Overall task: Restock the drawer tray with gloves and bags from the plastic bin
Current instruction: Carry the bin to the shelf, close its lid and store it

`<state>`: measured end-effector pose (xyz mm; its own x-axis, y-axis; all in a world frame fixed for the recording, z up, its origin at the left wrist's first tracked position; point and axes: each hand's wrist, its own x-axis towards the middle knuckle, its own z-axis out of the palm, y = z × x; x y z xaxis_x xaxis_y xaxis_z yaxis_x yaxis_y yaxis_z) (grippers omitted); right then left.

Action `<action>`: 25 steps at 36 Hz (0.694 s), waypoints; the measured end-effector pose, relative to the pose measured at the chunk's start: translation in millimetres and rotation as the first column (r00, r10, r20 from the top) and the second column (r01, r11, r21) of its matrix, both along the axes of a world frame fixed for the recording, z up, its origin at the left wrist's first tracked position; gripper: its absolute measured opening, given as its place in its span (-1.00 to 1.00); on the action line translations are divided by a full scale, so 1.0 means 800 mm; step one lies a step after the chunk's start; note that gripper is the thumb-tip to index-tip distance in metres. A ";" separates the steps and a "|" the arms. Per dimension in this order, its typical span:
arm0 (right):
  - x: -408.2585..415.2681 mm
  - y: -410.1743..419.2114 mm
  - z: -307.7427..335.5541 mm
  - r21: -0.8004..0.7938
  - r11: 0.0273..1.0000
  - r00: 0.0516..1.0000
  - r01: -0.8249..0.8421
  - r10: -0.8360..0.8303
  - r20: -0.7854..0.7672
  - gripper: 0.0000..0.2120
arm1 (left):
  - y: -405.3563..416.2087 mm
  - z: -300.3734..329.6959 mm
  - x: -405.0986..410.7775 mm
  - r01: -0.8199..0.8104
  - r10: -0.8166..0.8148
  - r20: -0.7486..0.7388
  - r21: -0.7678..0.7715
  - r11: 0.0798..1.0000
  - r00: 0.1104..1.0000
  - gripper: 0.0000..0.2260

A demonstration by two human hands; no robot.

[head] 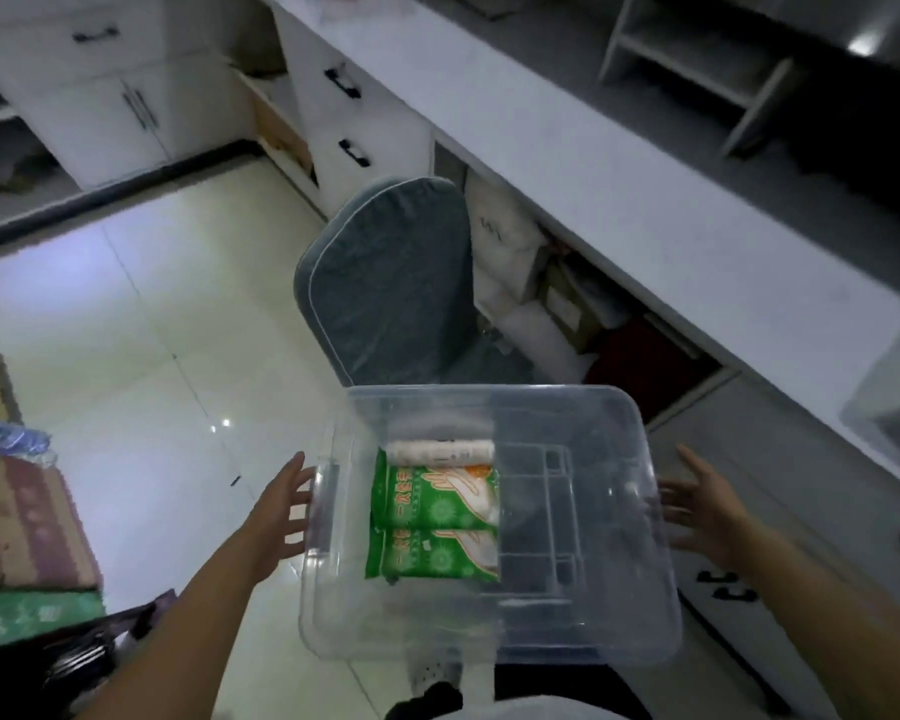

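Observation:
A clear plastic bin (437, 634) sits low in front of me, over my dark-trousered lap. In its left half lie two green glove packs, one (437, 498) above the other (437, 556), with a white roll of bags (440, 452) at their far end. A dark divided tray (552, 511) shows in the bin's right half; whether it lies inside or underneath I cannot tell. My left hand (281, 506) is at the bin's left handle, fingers spread. My right hand (707, 506) is at the right rim, fingers spread too. Neither hand clasps anything.
A grey padded chair (396, 283) stands just beyond the bin. A long white counter (645, 200) runs along the right, with drawers with black handles (723, 584) below it. Cardboard boxes (27, 522) are stacked at the left on the glossy tiled floor (152, 330).

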<state>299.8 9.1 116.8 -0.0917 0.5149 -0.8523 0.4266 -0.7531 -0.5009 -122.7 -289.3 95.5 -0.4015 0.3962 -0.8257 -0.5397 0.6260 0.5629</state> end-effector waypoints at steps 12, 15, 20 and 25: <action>0.238 -0.228 0.037 -0.078 0.839 0.829 0.538 -0.543 -0.134 -0.34 | 0.137 0.019 0.109 0.552 -0.553 -0.055 -0.035 0.833 0.832 -0.49; 0.292 -0.309 0.035 -0.052 0.758 0.747 0.651 -0.651 -0.134 -0.32 | 0.164 0.017 0.163 0.658 -0.660 -0.087 -0.048 0.751 0.746 -0.48; 0.365 -0.441 0.040 -0.089 0.608 0.587 0.789 -0.788 -0.186 -0.30 | 0.192 0.022 0.269 0.823 -0.825 -0.149 -0.091 0.560 0.545 -0.48; 0.418 -0.559 0.052 -0.116 0.440 0.413 0.890 -0.888 -0.201 -0.26 | 0.181 0.042 0.386 0.921 -0.924 -0.133 -0.112 0.374 0.359 -0.46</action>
